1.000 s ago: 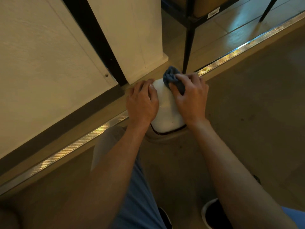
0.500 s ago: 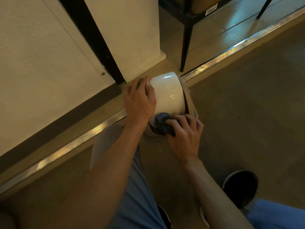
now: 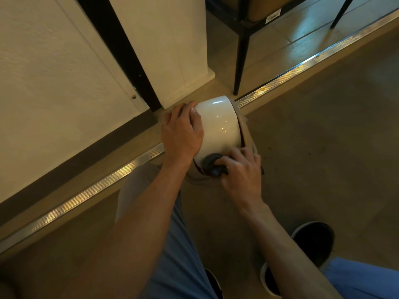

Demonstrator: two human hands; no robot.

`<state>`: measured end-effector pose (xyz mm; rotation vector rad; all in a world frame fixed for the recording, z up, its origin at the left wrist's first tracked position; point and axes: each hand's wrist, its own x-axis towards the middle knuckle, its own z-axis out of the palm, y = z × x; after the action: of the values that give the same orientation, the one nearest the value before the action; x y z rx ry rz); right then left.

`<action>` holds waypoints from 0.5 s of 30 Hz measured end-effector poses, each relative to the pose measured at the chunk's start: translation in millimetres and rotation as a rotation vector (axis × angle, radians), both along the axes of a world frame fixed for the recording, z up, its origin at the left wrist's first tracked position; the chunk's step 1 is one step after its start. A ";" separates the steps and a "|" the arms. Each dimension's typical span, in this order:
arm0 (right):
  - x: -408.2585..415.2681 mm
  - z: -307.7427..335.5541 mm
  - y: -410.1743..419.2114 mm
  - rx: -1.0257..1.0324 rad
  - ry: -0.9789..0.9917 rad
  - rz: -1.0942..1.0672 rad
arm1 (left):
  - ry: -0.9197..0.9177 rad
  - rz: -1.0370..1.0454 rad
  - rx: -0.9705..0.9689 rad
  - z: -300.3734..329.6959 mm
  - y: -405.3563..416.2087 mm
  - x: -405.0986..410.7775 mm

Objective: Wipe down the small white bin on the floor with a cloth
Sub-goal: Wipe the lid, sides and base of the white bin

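The small white bin (image 3: 218, 126) stands on the floor beside a metal floor strip, its glossy lid facing up at me. My left hand (image 3: 182, 134) rests on the bin's left side with its fingers curved over the lid's edge, holding it steady. My right hand (image 3: 239, 169) grips a bunched dark blue cloth (image 3: 212, 166) and presses it against the near lower edge of the lid. A pale liner bag (image 3: 248, 139) sticks out around the bin's right side and base.
A white wall panel (image 3: 54, 93) and a white pillar (image 3: 168, 50) with a black gap between them stand just behind the bin. A black chair leg (image 3: 240, 61) stands at the back. The metal strip (image 3: 90, 193) crosses the floor diagonally. My shoes (image 3: 311, 240) are at lower right.
My right hand has swept the cloth from the far top of the lid down to its near edge. The left hand has stayed on the bin's left side.
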<state>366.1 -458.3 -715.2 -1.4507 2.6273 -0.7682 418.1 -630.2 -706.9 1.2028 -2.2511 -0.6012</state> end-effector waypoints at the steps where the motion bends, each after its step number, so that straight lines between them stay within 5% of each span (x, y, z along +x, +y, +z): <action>1: 5.3 0.8 -3.3 0.013 0.001 0.040 | -0.002 -0.002 -0.003 0.0 0.5 -0.3; 6: 19.6 2.7 -17.1 -0.022 0.019 0.096 | 0.008 -0.010 0.003 -0.6 -0.7 0.2; 15: -21.7 -6.8 20.6 -0.157 -0.052 -0.118 | 0.006 -0.006 0.018 -0.6 -1.8 1.3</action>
<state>344.4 -437.7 -722.0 -1.2976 2.6863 -1.0313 419.4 -632.0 -707.5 1.2019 -2.2494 -0.6277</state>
